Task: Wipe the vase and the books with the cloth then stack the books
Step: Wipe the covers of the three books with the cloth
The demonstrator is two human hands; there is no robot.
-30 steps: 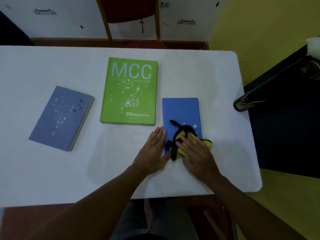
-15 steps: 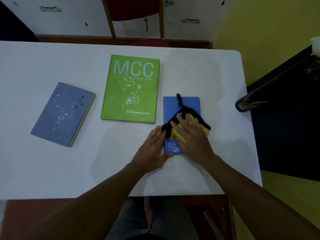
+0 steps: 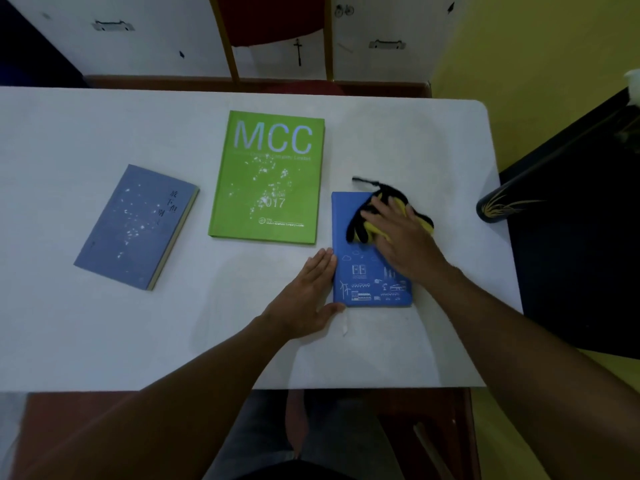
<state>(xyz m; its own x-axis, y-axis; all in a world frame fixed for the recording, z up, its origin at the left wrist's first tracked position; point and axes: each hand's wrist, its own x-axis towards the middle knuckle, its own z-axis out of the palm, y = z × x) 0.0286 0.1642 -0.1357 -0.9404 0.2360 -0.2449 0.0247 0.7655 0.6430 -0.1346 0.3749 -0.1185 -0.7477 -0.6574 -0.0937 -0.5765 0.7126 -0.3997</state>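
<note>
A small blue book (image 3: pixel 367 278) lies flat near the table's right side. My right hand (image 3: pixel 405 237) presses a yellow and black cloth (image 3: pixel 360 223) onto the book's far end. My left hand (image 3: pixel 308 299) lies flat against the book's left edge, thumb at its near corner, holding nothing. A big green book marked MCC (image 3: pixel 270 178) lies beside it, in the middle. A grey-blue book (image 3: pixel 138 226) lies tilted further left. A dark vase (image 3: pixel 498 206) with gold leaf marks leans at the table's right edge.
The white table (image 3: pixel 104 334) ends just right of the blue book. A red wooden chair (image 3: pixel 277 32) stands behind the far edge. A dark surface (image 3: pixel 571 254) sits beyond the vase on the right.
My right hand has slid the cloth from the blue book's near end up to its far end, uncovering the white drawings on the cover. My left hand has stayed beside the book.
</note>
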